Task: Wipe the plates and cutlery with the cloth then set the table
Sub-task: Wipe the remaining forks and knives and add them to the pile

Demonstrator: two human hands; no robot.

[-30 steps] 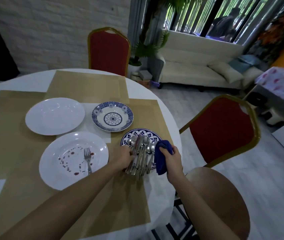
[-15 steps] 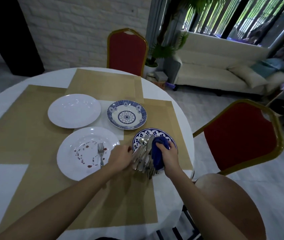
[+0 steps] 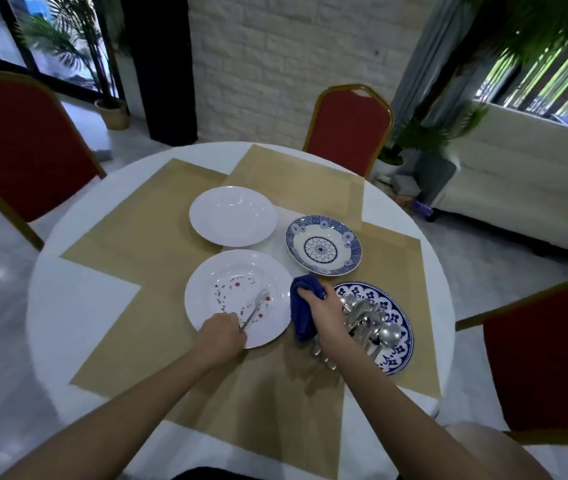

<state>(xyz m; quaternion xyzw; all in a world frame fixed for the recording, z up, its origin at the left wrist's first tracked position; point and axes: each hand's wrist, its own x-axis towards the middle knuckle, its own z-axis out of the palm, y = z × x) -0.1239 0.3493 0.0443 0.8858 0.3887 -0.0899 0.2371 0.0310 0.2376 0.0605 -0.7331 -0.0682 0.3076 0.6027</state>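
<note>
A white plate speckled with red stains lies near me on the round table. My left hand grips the handle of a fork resting in that plate. My right hand is closed on a dark blue cloth between the stained plate and a blue patterned plate. A pile of cutlery lies on that patterned plate. Farther back are a clean white plate and a blue patterned bowl.
Tan placemats cover the white tabletop. Red chairs with gold frames stand at the far side, at the left and at the right. A white sofa and potted plants stand beyond.
My left hand let go of the cutlery bundle, which now lies on the patterned plate, and moved left to grip the fork. The cloth hand shifted left. The view turned left.
</note>
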